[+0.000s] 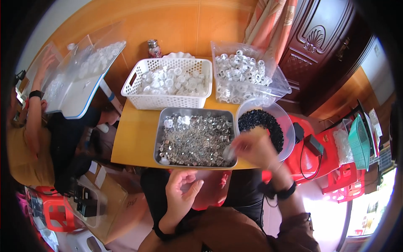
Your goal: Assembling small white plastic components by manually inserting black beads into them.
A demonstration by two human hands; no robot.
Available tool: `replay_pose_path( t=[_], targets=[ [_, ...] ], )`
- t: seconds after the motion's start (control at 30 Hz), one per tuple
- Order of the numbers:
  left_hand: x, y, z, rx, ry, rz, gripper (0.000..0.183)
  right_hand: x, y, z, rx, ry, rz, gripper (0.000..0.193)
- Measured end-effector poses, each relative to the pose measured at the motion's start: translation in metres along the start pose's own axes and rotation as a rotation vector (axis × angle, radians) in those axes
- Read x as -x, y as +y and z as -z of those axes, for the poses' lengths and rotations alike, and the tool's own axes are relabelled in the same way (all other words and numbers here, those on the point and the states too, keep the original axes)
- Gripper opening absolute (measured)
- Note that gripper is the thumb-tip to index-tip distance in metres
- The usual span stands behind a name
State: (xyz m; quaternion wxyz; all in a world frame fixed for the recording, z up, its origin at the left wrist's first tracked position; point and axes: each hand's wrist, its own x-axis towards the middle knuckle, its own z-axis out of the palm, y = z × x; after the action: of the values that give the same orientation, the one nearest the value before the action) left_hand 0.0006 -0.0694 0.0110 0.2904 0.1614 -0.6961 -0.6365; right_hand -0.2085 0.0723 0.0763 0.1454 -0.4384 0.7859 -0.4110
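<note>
My left hand is held over my lap in front of the table, palm up, thumb and fingers apart, with nothing visible in it. Smeared by motion, my right hand hangs between the metal tray and the round clear tub. A blurred whitish piece shows by its fingertips; whether they hold it I cannot tell. Small shiny metal parts cover the tray's bottom, with a few white plastic pieces at its far left. Small black parts lie in the tub.
Behind the tray stand a white perforated basket of white plastic parts and a clear bin of white rings. A jar is near the wall. Red stools are at right. Another person's arm is at left, beside a white-topped table.
</note>
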Motion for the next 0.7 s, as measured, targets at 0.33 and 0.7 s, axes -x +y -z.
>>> replay_pose_path(
  t=[0.33,0.7],
  targets=[
    [0.006,0.000,0.004,0.093,-0.050,0.140,0.010,-0.060,-0.041,0.005,0.112,0.317,0.077,0.026],
    [0.008,0.013,0.017,0.033,0.002,0.120,0.010,-0.146,0.006,-0.102,0.821,-0.140,0.151,0.028]
  ],
)
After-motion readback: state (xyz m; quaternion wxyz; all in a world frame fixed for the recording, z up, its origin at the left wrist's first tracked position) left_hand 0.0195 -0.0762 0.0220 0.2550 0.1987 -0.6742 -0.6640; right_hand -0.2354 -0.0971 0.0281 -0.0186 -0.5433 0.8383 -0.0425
